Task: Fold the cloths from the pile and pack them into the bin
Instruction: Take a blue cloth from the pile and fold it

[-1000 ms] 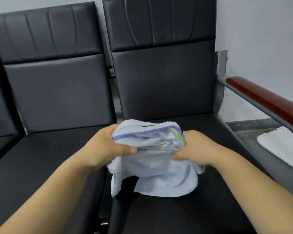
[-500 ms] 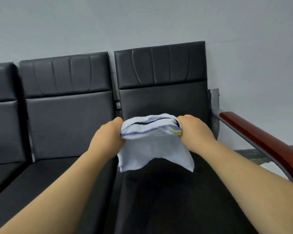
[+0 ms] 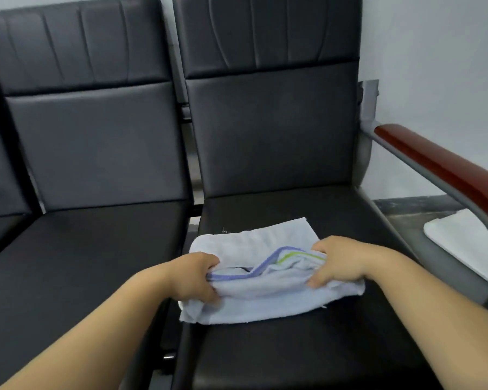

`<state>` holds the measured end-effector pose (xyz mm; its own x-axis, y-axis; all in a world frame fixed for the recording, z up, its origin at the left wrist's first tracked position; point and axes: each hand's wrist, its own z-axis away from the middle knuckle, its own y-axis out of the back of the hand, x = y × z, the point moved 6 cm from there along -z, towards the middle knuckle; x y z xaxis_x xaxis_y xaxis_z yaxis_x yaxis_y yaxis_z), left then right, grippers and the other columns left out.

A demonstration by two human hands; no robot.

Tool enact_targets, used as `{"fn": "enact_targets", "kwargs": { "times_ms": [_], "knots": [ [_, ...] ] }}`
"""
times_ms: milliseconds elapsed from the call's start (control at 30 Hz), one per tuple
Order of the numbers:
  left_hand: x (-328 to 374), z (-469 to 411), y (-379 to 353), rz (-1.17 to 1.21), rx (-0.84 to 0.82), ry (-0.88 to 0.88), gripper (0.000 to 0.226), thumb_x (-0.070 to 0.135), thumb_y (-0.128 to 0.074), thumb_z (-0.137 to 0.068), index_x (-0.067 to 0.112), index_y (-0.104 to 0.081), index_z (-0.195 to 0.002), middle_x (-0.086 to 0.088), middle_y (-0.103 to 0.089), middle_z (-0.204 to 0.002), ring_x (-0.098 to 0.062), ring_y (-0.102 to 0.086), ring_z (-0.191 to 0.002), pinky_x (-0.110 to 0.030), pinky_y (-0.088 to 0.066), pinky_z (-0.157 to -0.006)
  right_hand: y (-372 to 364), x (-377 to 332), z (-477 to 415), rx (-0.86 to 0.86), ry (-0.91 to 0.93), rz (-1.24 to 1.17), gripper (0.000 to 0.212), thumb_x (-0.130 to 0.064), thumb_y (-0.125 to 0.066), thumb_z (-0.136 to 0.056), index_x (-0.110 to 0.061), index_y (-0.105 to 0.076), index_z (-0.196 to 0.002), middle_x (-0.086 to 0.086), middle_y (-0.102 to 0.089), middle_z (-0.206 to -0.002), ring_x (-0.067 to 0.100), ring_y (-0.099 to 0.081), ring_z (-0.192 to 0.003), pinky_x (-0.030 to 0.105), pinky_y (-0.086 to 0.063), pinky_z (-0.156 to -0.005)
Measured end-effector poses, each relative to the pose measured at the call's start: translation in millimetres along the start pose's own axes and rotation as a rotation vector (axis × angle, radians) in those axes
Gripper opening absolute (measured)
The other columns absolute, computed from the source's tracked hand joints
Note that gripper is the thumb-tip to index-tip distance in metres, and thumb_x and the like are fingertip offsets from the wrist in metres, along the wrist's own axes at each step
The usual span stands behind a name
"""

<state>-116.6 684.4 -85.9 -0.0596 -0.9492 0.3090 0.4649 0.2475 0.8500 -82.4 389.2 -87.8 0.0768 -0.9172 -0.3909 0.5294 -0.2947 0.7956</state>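
In the head view, the pale blue terry cloth with a purple and a green stripe (image 3: 265, 304) lies partly folded on the seat of the black padded chair (image 3: 293, 361), with one flat layer reaching toward the backrest. The left hand (image 3: 193, 277) pinches the striped edge at its left end, with the fingers curled round the fabric. The right hand (image 3: 340, 263) is closed on the same edge at its right end. The step seems to be folding this edge over the layer below. To do it well, the person should pull the edge taut so that the sag in the middle goes away, then lay it down with the corners matching and press it flat. A white flat object with a rounded corner (image 3: 468, 243) lies below the red-brown wooden armrest (image 3: 440, 167); whether it belongs to the bin cannot be told.
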Motion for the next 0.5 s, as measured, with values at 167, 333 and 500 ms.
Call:
{"fn": "enact_targets", "kwargs": {
  "times_ms": [167, 333, 500],
  "knots": [
    [-5.9, -8.1, 1.1, 0.152, 0.042, 0.021, 0.046, 0.052, -0.082, -0.069, 0.028, -0.056, -0.098, 0.008, -0.064, -0.095, -0.014, -0.063, -0.081, -0.032, -0.056, -0.072, 1.9, -7.3, -15.7, 0.121, 0.044, -0.14, 0.051, -0.063, -0.081, -0.067, -0.017, -0.066, -0.084, -0.006, -0.062, -0.078, 0.012, -0.056, -0.069, 0.031, -0.044, -0.065],
    [-18.4, -13.5, -10.8, 0.264, 0.05, 0.085, 0.051, 0.07, -0.051, -0.09, 0.021, -0.06, -0.081, 0.004, -0.064, -0.082, -0.018, -0.061, -0.081, -0.028, -0.049, -0.079, -14.5, -11.7, -21.2, 0.017, -0.094, -0.108, 0.065, -0.074, -0.052, -0.091, -0.012, -0.074, -0.094, 0.0, -0.068, -0.092, 0.015, -0.06, -0.079, 0.029, -0.049, -0.077],
    [-30.1, 2.4, -24.5, 0.265, -0.223, 0.101, 0.044, 0.063, -0.061, -0.087, 0.025, -0.056, -0.065, 0.004, -0.057, -0.07, -0.014, -0.052, -0.066, -0.033, -0.049, -0.072, -27.7, -2.9, -11.9, -0.239, -0.126, -0.004, 0.046, -0.066, -0.078, -0.065, -0.023, -0.078, -0.08, -0.004, -0.076, -0.094, 0.018, -0.071, -0.088, 0.034, -0.057, -0.082]
  ]
}}
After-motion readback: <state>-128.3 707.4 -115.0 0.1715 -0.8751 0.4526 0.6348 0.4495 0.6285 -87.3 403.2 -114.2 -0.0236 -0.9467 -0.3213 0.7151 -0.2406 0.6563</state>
